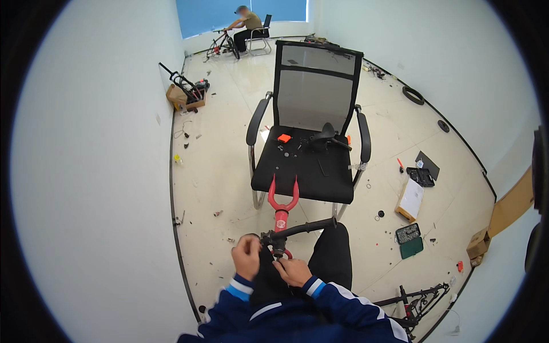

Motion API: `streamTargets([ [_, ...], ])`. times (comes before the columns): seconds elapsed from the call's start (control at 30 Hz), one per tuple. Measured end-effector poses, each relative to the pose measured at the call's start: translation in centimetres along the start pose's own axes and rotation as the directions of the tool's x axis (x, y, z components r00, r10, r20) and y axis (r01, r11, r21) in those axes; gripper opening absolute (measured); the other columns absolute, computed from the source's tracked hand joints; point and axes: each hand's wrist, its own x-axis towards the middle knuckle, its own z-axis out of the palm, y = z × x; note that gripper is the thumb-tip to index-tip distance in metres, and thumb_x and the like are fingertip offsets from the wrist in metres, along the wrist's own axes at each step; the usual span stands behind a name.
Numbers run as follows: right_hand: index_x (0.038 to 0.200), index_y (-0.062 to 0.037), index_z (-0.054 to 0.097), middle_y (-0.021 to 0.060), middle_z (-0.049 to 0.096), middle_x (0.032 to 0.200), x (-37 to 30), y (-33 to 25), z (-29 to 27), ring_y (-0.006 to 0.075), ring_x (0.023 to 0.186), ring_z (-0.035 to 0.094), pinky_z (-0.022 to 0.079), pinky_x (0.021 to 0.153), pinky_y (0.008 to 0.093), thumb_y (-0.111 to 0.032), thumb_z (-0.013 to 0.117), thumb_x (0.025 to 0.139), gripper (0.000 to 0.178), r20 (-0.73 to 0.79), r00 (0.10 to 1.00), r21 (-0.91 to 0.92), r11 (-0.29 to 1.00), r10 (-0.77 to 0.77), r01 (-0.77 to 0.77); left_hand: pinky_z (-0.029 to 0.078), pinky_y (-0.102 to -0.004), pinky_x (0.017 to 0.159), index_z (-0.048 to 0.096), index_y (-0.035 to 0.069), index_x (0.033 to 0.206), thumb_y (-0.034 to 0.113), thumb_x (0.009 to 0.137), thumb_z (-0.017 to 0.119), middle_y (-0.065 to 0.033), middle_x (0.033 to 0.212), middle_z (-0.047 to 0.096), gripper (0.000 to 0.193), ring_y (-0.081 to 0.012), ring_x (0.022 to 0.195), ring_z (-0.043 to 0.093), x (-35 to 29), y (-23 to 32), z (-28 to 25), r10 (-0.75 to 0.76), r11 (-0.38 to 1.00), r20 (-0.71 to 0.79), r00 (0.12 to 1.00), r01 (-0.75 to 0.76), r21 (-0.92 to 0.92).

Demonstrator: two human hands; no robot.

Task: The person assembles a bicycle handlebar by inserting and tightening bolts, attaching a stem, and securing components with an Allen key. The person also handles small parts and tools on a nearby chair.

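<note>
A red bicycle fork (284, 204) points away from me, its two prongs at the chair seat's front edge. Nearer to me, its red tube meets a dark clamp-like part (277, 242), and a black bar (303, 227) runs from there to the right. My left hand (246, 257) is beside the left of this part, fingers curled together; what they pinch, if anything, is hidden. Just below the part's near end, my right hand (294, 272) is closed, thumb and forefinger together, on something too small to make out. Part of a red piece (288, 253) shows behind it.
A black mesh chair (311, 186) stands ahead, holding an orange box (284, 138), a bicycle saddle (326, 132), a hex key (321, 167) and small parts. On the right floor are a tool case (420, 177), a green case (411, 247) and a black bicycle frame (407, 303). Another person (249, 24) sits far off.
</note>
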Motion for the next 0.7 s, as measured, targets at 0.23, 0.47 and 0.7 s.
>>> streamTargets([
  [0.23,0.085,-0.0047,0.061,0.0217,0.062,0.069,-0.9,0.9,1.8,0.0423,0.064,0.061,0.047,0.058,0.0534,-0.029,0.05,0.094,0.028,-0.097,0.995,0.006,1.0,-0.013,0.013,0.05,-0.0255,0.066,0.064,-0.003,0.096,0.015,0.093,0.064,-0.0078,0.081,0.068,0.018,-0.0104,0.074,0.062,-7.3,-6.8,2.6,-0.109,0.992,0.064,0.992,0.104,0.065],
  [0.47,0.078,-0.0055,0.062,0.0199,0.064,0.071,-1.3,-0.8,2.8,0.0419,0.066,0.062,0.049,0.061,0.0524,-0.03,0.053,0.09,0.029,-0.057,0.995,-0.101,0.992,-0.082,0.076,0.053,-0.0301,0.067,0.067,-0.004,0.089,0.015,0.086,0.067,-0.0151,0.077,0.071,0.02,-0.0201,0.073,0.07,-5.6,-8.3,0.7,-0.122,0.973,0.113,0.986,0.096,0.212],
  [0.7,0.078,-0.0016,0.067,0.0241,0.064,0.076,-2.8,0.2,1.0,0.0439,0.072,0.062,0.05,0.069,0.052,-0.033,0.056,0.088,0.035,-0.06,0.998,-0.284,0.959,-0.003,-0.014,0.055,-0.0333,0.07,0.072,0.001,0.088,0.019,0.08,0.07,-0.0152,0.078,0.071,0.02,-0.0248,0.073,0.071,-4.7,-7.9,4.1,-0.027,0.981,0.186,0.982,-0.009,0.192],
])
